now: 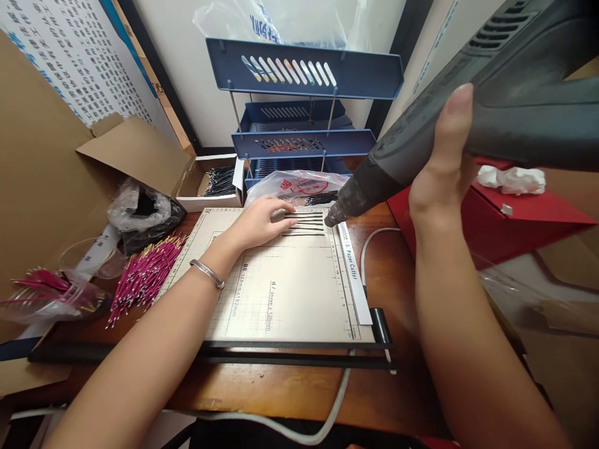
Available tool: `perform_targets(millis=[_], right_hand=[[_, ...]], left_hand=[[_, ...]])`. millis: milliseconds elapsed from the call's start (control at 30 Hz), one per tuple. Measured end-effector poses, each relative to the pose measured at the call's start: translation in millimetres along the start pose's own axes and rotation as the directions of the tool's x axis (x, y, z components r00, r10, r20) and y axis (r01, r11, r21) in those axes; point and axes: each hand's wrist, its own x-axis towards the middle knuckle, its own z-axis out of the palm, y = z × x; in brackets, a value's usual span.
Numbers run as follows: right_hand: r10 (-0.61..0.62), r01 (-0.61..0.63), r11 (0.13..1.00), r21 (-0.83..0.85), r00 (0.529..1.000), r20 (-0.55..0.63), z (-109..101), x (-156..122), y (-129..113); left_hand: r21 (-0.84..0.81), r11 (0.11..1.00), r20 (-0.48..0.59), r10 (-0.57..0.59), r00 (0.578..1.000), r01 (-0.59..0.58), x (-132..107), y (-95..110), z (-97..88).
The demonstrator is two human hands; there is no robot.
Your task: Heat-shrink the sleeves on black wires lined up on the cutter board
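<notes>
My right hand (444, 168) is wrapped round the grip of a dark grey heat gun (472, 93), thumb up along its body. The gun's nozzle (337, 212) points down at the right ends of several thin black wires (304, 222) laid side by side on the paper cutter board (281, 287). My left hand (259, 222) lies flat on the board with its fingers stretched out over the left ends of those wires, pressing them down. A metal bracelet sits on that wrist.
A pile of magenta wires (145, 274) lies left of the board, with more in a plastic bag (47, 293). A white box of black wires (218, 184), a blue tiered rack (299, 143), a red box (505, 212) and a white cable (337, 399) surround the board.
</notes>
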Motion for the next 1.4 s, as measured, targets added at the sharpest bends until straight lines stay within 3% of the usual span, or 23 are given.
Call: perform_targets(millis=[133,300,600,867,967,1067,1233,1300,1400], right_hand=[[-0.072,0.072,0.997,-0.019,0.996,-0.049,2,1,-1],[0.012,-0.011,1.0,0.019,1.0,-0.02,5,-2,-8],[0.054,-0.053,0.998,0.018,0.999,-0.01,13,-6,-3],[-0.014,0.016,0.996,0.091,1.0,-0.018,2,1,-13],[-0.03,0.03,0.999,0.013,0.999,-0.034,-5,8,-13],[-0.006,0.003,0.998,-0.065,0.999,-0.039,-9,11,-7],[0.094,-0.08,0.991,0.105,0.986,-0.14,-4,6,-3],[0.165,-0.148,0.981,0.124,0.976,-0.14,-1,3,-3],[0.151,-0.134,0.981,0.141,0.982,-0.114,1,1,-2]], left_hand=[[0.005,1.0,-0.001,0.005,1.0,-0.005,0,1,-0.1],[0.005,1.0,-0.005,0.012,1.0,-0.012,0,0,-0.1],[0.039,0.999,-0.026,-0.019,0.999,0.02,-1,2,-1.3],[0.028,0.999,0.019,-0.023,1.0,0.022,-2,3,-1.8],[-0.002,1.0,0.05,-0.006,0.999,0.006,-2,2,-1.4],[0.005,1.0,0.045,-0.002,0.999,0.002,-1,2,-1.4],[0.061,0.998,0.054,-0.019,0.998,0.016,-1,6,-1.0],[0.077,0.997,0.086,-0.015,0.996,0.008,-1,9,-0.6],[0.119,0.993,0.132,-0.029,0.991,0.014,-2,15,-0.2]])
